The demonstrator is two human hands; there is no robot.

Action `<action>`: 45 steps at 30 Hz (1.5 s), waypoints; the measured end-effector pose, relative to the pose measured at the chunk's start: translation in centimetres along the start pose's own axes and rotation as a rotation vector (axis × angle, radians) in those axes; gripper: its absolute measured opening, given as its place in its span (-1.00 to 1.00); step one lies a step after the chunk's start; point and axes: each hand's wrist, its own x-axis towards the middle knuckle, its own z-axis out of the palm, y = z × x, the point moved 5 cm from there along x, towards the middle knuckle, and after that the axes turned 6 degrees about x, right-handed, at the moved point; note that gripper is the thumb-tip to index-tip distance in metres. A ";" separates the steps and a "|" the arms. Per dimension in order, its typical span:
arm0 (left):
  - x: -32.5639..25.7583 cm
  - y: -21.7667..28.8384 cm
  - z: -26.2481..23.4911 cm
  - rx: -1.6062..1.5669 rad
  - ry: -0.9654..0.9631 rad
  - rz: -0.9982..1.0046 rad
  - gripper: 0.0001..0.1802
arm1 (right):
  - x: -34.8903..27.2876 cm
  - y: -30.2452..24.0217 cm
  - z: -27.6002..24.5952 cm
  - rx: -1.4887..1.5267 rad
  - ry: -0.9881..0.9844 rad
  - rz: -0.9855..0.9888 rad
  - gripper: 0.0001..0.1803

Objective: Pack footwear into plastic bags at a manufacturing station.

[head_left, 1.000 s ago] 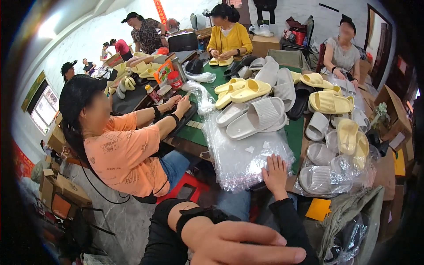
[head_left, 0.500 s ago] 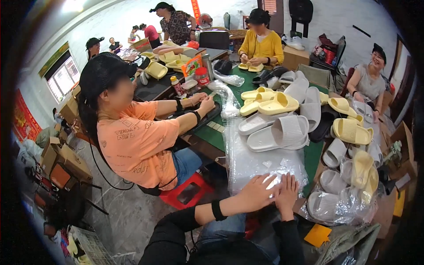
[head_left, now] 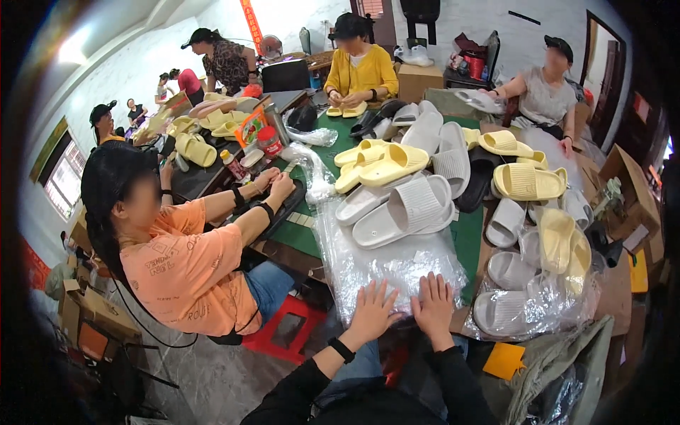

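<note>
Both my hands rest flat near the front edge of a stack of clear plastic bags (head_left: 340, 265). My left hand (head_left: 373, 312) has its fingers spread and holds nothing. Beside it, slightly apart, my right hand (head_left: 433, 303) lies with fingers stretched forward, also without anything in it. Small white scraps (head_left: 419, 258) lie on the plastic just beyond my fingertips. On the far part of the stack sit grey slide sandals (head_left: 397, 216), with pale yellow slides (head_left: 394, 163) behind them.
Bagged grey and yellow slides (head_left: 506, 312) lie to the right. A person in an orange shirt (head_left: 185, 265) works at my left over a black slipper; one in yellow (head_left: 360, 74) handles yellow slides across the green tabletop (head_left: 467, 237). Far right, another (head_left: 549, 92) holds a bagged pair.
My hands have moved apart, from overlapping to side by side on the plastic. My view has turned right. The person at far right has lifted a bagged pair.
</note>
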 end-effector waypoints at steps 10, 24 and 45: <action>-0.7 -0.5 2.0 -0.065 0.002 -0.005 -0.27 | -0.6 -0.1 0.0 -0.006 0.012 0.001 -0.40; 0.6 0.3 -0.4 -0.085 -0.141 0.043 -0.27 | 2.2 0.6 -18.5 -0.063 0.374 0.152 -0.31; 4.4 12.7 -3.0 -0.251 -0.061 0.480 -0.31 | 3.1 13.1 -26.9 -0.265 0.291 0.383 -0.83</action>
